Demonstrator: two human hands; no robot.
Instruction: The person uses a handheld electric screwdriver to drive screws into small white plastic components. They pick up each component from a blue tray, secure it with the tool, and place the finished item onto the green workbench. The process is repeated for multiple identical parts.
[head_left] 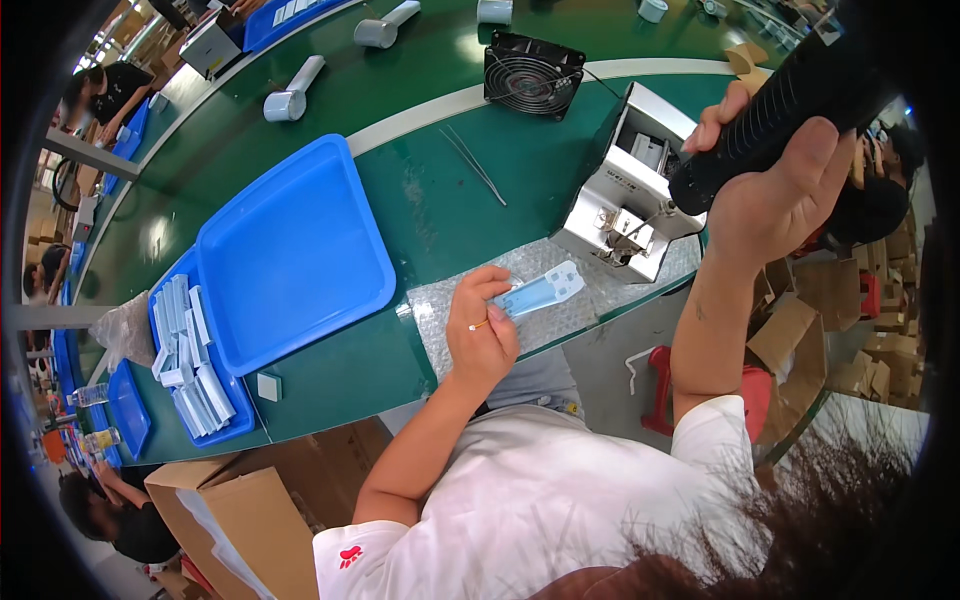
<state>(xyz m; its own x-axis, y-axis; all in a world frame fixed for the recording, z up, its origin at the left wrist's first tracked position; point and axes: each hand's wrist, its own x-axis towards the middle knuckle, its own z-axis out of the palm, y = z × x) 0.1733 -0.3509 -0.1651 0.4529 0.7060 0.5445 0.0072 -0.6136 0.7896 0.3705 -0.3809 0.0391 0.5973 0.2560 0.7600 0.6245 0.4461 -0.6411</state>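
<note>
Between the fingers of my left hand (pixel 483 325) is a light-blue, elongated plastic part (pixel 540 291), held just over a sheet of bubble wrap (pixel 440 330). My right hand (pixel 775 200) is wrapped around a black electric screwdriver (pixel 765 125). Its lower end points down and left, at the front of a silver-and-black screw feeder (pixel 640 185). Whether the bit touches the feeder I cannot tell. A pair of metal tweezers (pixel 475 168) lies on the green table, beyond the bubble wrap.
Left of my hands sits a large blue tray (pixel 372 235), overlapping a second tray (pixel 243 425) of white and pale-blue parts. A small pale square piece (pixel 269 387) lies nearby. A black fan (pixel 533 78) stands behind. White scoop-shaped parts (pixel 287 104) rest on the green belt. Cardboard boxes (pixel 245 530) stand below.
</note>
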